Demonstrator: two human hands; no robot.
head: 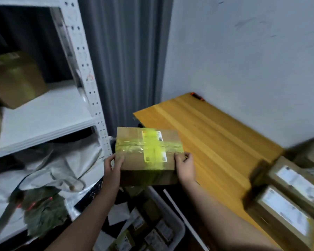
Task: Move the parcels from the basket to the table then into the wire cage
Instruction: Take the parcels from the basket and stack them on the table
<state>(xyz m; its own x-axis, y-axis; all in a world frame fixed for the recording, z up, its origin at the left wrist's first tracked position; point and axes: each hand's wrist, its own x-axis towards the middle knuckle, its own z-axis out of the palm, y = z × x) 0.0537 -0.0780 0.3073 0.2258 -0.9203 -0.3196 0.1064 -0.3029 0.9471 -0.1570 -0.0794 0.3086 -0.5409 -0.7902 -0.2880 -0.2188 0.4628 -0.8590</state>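
Both the left hand point(114, 164) and right hand point(184, 164) grip a brown cardboard parcel crossed with yellow tape point(149, 154) above the wooden table's point(216, 142) near-left edge; several boxes point(294, 194) already lie on that table; more wait in the white basket point(178, 230) below; cage unseen.

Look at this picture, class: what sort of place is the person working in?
Probably a parcel sorting or storage room. A taped cardboard box is held in both hands, labelled boxes sit on a wooden table, and white metal shelving holds more packages.

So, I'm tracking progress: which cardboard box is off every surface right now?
The yellow-taped box, held between left hand and right hand.
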